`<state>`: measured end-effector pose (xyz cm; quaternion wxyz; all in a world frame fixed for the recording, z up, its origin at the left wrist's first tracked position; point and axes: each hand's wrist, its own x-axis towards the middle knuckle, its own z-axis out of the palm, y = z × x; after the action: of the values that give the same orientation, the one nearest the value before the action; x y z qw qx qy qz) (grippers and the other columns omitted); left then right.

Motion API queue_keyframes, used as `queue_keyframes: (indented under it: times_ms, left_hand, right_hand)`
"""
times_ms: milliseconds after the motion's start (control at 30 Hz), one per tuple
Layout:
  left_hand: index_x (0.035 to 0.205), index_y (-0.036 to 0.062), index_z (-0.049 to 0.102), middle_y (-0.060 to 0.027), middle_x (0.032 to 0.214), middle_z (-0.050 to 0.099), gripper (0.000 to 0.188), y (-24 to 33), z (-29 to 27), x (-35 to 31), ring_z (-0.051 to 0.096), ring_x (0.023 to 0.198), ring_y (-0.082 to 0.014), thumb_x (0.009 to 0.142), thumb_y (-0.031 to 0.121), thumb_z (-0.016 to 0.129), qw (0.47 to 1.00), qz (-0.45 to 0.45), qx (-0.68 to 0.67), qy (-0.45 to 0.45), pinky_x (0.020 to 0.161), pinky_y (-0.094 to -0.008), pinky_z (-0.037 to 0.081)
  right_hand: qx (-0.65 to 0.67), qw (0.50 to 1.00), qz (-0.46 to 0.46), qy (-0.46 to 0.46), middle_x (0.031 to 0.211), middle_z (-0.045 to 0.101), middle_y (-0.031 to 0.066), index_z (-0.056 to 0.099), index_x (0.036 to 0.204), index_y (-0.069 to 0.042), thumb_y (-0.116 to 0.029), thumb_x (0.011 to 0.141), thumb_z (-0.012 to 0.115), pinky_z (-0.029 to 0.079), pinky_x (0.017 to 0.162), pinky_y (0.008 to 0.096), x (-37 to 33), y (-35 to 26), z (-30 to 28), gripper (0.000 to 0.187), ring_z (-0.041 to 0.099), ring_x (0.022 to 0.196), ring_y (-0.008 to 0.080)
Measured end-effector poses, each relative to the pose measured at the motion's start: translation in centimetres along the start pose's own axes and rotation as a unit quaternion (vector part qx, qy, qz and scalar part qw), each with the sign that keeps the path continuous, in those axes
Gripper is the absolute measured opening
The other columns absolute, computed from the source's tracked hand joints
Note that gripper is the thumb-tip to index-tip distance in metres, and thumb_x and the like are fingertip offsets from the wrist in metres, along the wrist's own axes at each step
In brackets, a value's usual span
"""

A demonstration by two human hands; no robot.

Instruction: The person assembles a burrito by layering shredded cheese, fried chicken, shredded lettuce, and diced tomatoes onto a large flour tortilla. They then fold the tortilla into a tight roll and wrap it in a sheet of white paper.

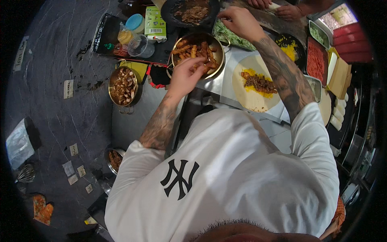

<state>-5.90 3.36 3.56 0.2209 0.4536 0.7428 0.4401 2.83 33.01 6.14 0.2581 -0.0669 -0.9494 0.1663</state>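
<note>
My left hand [187,77] reaches over the near rim of a round metal pan [221,63] of browned fried strips [194,50]. Its thumb and fingers are apart beside the strips, and I see nothing held. Above the tray of shredded lettuce [231,35], my right hand [241,23] has its fingers curled in; what they hold, if anything, is hidden. Below my right forearm lies a flat tortilla [246,101] on white paper [227,80]. It carries yellow rice [250,73], dark shredded meat [262,84] and a browned piece at the left end.
A black pan [165,15] of shredded meat stands at the back. Left are a pan of chopped browned pieces [123,85] and a black tray [100,38] with containers. Right are a red-filled tray [316,58] and wrapped rolls [338,117]. Another person's hands [288,13] are at the far right.
</note>
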Motion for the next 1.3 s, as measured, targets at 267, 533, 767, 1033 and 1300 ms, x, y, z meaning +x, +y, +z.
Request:
queue_keyframes:
  times_ms: [267, 533, 767, 1033, 1300]
  left_hand:
    - [0.119, 0.0026, 0.073, -0.0031, 0.094, 0.067, 0.025, -6.4, -6.3, -7.2, 0.06, 0.08, -0.0104, 0.095, 0.004, 0.07, 0.975, -0.107, -0.11, 0.163, 0.072, -0.0245, 0.049]
    - [0.123, 0.0009, 0.071, -0.0052, 0.11, 0.068, 0.025, -6.7, -8.8, -4.6, 0.065, 0.094, -0.0102, 0.099, 0.005, 0.068, 0.988, -0.075, -0.081, 0.112, 0.084, -0.0253, 0.052]
    - [0.117, 0.0011, 0.074, -0.0036, 0.1, 0.07, 0.023, -7.3, -9.0, -3.2, 0.056, 0.078, -0.0089, 0.094, 0.002, 0.071, 0.987, -0.022, -0.093, 0.13, 0.069, -0.024, 0.046]
    - [0.116, 0.0057, 0.075, -0.0024, 0.103, 0.07, 0.023, -6.8, -6.6, -0.4, 0.058, 0.081, -0.01, 0.093, 0.007, 0.073, 0.993, 0.003, -0.088, 0.077, 0.072, -0.0245, 0.048]
    - [0.121, -0.0001, 0.073, -0.0025, 0.111, 0.065, 0.024, -5.4, -1.3, 1.1, 0.058, 0.087, -0.0069, 0.098, 0.007, 0.071, 0.992, -0.021, -0.119, -0.041, 0.078, -0.0214, 0.048]
  right_hand:
    - [-0.078, 0.946, 0.085, -0.303, 0.086, 0.074, 0.0173, 0.079, 0.092, -0.008, -0.016, 0.081, 0.071, 0.059, 0.074, 0.0462, 14.0, -3.0, 8.5, 0.016, 0.073, 0.081, 0.0363]
    - [-0.222, 0.923, -0.063, -0.308, 0.087, 0.075, 0.021, 0.08, 0.086, -0.007, -0.015, 0.079, 0.069, 0.06, 0.075, 0.0487, 15.9, -2.6, 9.4, 0.015, 0.075, 0.086, 0.0378]
    - [-0.051, 0.967, -0.032, -0.248, 0.084, 0.076, 0.0175, 0.081, 0.091, -0.012, -0.022, 0.077, 0.072, 0.059, 0.073, 0.0483, 17.7, -2.0, 8.5, 0.019, 0.075, 0.081, 0.0362]
    - [0.103, 0.984, 0.116, -0.091, 0.077, 0.074, 0.0064, 0.079, 0.093, -0.005, -0.028, 0.08, 0.082, 0.053, 0.066, 0.0352, 17.6, 4.5, 5.0, 0.027, 0.064, 0.068, 0.0141]
    - [0.213, 0.969, 0.112, -0.049, 0.081, 0.073, 0.0016, 0.077, 0.1, 0.002, -0.021, 0.09, 0.079, 0.052, 0.068, 0.0299, 2.5, 3.2, -6.9, 0.025, 0.063, 0.073, 0.011]
